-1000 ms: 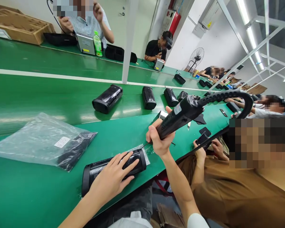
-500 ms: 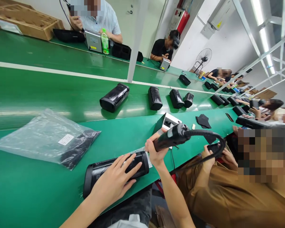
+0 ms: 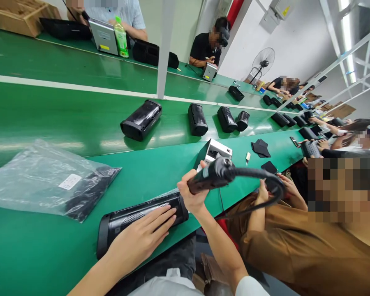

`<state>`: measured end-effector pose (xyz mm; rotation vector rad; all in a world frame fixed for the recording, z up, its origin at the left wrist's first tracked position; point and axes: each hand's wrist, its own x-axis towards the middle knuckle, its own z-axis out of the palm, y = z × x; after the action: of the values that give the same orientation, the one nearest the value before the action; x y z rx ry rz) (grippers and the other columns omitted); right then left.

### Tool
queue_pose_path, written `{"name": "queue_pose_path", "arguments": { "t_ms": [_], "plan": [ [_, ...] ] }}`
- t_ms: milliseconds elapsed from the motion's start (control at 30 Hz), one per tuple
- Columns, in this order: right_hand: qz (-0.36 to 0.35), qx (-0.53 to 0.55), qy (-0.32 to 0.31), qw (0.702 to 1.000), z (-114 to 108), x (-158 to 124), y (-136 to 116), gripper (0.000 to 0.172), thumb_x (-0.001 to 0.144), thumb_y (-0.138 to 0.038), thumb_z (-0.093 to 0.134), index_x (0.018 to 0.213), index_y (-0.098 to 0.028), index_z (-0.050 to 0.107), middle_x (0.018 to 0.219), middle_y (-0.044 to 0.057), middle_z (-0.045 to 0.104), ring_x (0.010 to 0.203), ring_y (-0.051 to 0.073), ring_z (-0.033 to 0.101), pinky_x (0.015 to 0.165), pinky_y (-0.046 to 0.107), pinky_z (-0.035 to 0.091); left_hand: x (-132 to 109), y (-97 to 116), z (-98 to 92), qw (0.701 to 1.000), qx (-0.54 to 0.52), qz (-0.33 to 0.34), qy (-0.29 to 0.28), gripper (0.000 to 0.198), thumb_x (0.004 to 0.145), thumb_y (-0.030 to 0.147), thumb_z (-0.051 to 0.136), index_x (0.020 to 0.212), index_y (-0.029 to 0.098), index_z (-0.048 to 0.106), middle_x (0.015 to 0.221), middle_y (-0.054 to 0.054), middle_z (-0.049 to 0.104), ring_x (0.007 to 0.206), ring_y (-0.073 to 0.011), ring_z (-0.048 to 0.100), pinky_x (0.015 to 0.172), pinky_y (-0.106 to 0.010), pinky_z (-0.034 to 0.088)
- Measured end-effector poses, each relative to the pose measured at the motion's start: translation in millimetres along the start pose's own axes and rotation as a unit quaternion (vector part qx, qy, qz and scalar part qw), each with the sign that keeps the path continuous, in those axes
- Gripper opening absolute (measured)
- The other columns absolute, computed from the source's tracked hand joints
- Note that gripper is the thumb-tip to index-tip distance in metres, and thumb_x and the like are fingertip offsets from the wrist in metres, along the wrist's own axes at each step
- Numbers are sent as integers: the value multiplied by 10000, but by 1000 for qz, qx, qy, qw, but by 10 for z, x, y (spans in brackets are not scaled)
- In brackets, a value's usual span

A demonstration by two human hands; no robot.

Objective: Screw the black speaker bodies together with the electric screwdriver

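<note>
Below me on the bench lies a long black speaker-like housing (image 3: 123, 222) with a perforated metal strip along its top. My left hand (image 3: 149, 230) rests on it, fingers stretched out and fairly close together, covering its middle and near side. Beside its right end, my right hand (image 3: 193, 197) is wrapped around a black corded hand tool (image 3: 211, 176) with a thick cable (image 3: 262, 172) arching off to the right. The tool's working end is hidden behind my hand. Just behind it stands a silver and black box (image 3: 216, 151).
Left of the housing lies a clear plastic bag (image 3: 46, 181) with dark pieces inside. Several black housings (image 3: 142, 119) stand along the green belt beyond. A person in a brown shirt (image 3: 290, 242) sits close on my right. Dark flat pieces (image 3: 260, 148) lie beyond the box.
My left hand's fingers have drawn closer together and slid toward the near side, exposing more of the perforated strip. The whole view has shifted slightly. My right hand still grips the tool.
</note>
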<state>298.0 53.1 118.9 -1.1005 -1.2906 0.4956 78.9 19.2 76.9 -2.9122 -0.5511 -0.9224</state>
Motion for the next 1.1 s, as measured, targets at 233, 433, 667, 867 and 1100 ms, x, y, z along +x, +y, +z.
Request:
{"name": "queue_pose_path", "arguments": {
  "t_ms": [233,433,667,867,1100],
  "plan": [
    [-115,9,187,975,-601,441,-484,304,1075,-531,765,1091,-280,594,807,-56,626,494,117,569,504,290,531,-5,-39,17,1000,-22,1,17,416,1190,223,531,1536,251,759,1619,-9,757,1462,-196,738,1307,-320,533],
    [-96,-60,234,966,-944,858,-185,510,965,-624,851,1083,-303,473,725,-124,609,481,110,559,495,265,464,-25,-65,57,999,-16,6,27,425,1197,275,546,1579,248,733,1614,-16,760,1465,-204,740,1324,-322,518],
    [-47,-35,214,975,-840,617,-43,510,945,-579,883,1057,-293,476,751,-133,611,428,74,538,437,225,448,1,-46,27,999,-30,4,26,410,1192,245,537,1535,241,761,1595,-21,773,1459,-210,744,1276,-329,560],
    [-40,18,180,983,-619,416,-591,392,1042,-590,772,1174,-294,552,688,-143,510,361,83,469,383,230,426,73,12,-60,999,-30,-1,13,389,1190,230,527,1471,208,795,1539,-52,803,1410,-217,769,1234,-351,603],
    [-83,115,34,989,156,444,-816,530,1087,-526,786,1502,-381,491,741,-118,602,388,104,464,393,261,469,44,23,-28,999,-48,-16,5,388,1186,274,546,1483,213,787,1562,-49,794,1422,-212,763,1225,-342,615]
  ]
}}
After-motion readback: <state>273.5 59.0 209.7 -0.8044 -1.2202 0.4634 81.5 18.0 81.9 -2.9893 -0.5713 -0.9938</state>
